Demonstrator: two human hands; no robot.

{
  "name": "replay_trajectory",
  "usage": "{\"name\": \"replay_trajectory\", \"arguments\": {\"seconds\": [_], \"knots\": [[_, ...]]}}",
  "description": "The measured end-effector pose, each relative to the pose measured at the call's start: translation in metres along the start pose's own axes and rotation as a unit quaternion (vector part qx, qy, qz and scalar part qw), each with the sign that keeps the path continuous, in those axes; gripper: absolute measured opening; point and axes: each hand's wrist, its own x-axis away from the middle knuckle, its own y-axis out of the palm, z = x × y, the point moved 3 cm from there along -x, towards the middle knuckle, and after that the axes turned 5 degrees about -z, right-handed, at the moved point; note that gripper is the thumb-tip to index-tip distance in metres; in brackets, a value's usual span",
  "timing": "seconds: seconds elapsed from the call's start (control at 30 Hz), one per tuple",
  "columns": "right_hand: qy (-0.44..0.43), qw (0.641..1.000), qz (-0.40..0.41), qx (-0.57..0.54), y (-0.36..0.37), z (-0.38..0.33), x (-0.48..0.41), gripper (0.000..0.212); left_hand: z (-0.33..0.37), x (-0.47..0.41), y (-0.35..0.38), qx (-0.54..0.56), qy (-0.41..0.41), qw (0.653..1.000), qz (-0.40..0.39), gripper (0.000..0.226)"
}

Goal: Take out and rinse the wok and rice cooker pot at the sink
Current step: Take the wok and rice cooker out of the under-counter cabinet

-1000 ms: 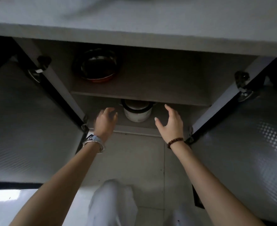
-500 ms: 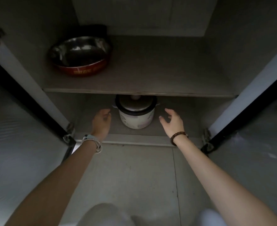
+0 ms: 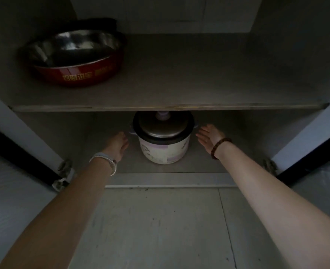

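The open cabinet [image 3: 296, 55] fills the frame, its 2 doors [image 3: 15, 191] swung out to either edge so both arms can reach in. On the upper shelf [image 3: 199, 84], at upper left, sits the red-sided wok [image 3: 73, 61], untouched and set well back. Below the shelf, at centre, the rice cooker [image 3: 163, 146] stands upright with its lid [image 3: 161, 129] on, the pot presumably inside. The left hand [image 3: 116, 143] and right hand [image 3: 208, 137] flank it, palms inward and fingers straight, holding nothing. Each is just beside a wall, and contact is too dim to judge. A 2-sided approach suits a round, bulky body, likely aiming for the small side handles [image 3: 131, 131].
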Motion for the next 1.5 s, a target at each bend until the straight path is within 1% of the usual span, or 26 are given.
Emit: {"name": "replay_trajectory", "arguments": {"seconds": [0.13,0.27,0.4,0.43,0.5,0.53,0.57,0.6,0.63,0.73,0.83,1.0,1.07,1.33,1.5], "knots": [[0.003,0.999,0.006,-0.044,0.015,-0.003,-0.014,0.039,0.005,-0.024,-0.002,0.014,-0.002,1.0,-0.016,0.041],[0.0,0.992,0.014,-0.122,0.025,-0.009,-0.026,0.039,0.009,-0.035,0.004,-0.005,-0.009,0.999,-0.037,0.026],[0.012,0.996,0.03,-0.079,0.023,-0.015,-0.037,0.044,0.014,-0.041,0.009,0.012,-0.012,0.998,-0.054,0.025],[0.016,0.995,0.033,-0.093,0.02,-0.016,-0.04,0.045,0.013,-0.042,0.01,0.015,-0.017,0.998,-0.058,0.025],[0.022,0.989,0.047,-0.138,0.016,-0.018,-0.039,0.046,0.013,-0.038,0.013,0.019,-0.02,0.998,-0.05,0.031],[0.02,0.975,0.056,-0.216,0.015,-0.017,-0.037,0.047,0.013,-0.038,0.014,0.023,-0.023,0.999,-0.043,0.035],[0.021,0.955,0.062,-0.288,0.013,-0.017,-0.041,0.048,0.012,-0.037,0.015,0.023,-0.028,0.999,-0.04,0.034],[0.021,0.945,0.071,-0.317,0.011,-0.015,-0.044,0.048,0.012,-0.038,0.015,0.02,-0.028,0.998,-0.042,0.029],[0.017,0.953,0.061,-0.296,0.01,-0.015,-0.042,0.048,0.013,-0.035,0.016,0.015,-0.033,0.998,-0.049,0.025],[0.035,0.979,0.019,-0.201,0.012,-0.01,-0.039,0.045,0.013,-0.036,0.012,0.002,-0.03,0.999,-0.036,0.026],[0.026,0.988,0.028,-0.151,0.007,-0.011,-0.032,0.042,0.01,-0.033,0.009,-0.009,-0.027,0.999,-0.02,0.025],[0.056,0.992,0.031,-0.111,-0.006,-0.005,-0.01,0.046,0.002,-0.017,0.003,-0.014,-0.032,0.999,-0.022,0.029],[0.06,0.991,0.029,-0.115,-0.011,-0.002,-0.003,0.047,-0.002,-0.01,-0.002,0.0,-0.037,0.999,-0.007,0.025],[0.065,0.986,-0.011,-0.151,-0.035,0.01,0.058,0.04,-0.025,0.047,-0.024,0.013,-0.02,1.0,-0.005,0.017],[0.085,0.981,-0.048,-0.168,-0.049,0.012,0.11,0.039,-0.03,0.093,-0.038,0.008,-0.012,1.0,0.015,0.02]]}}
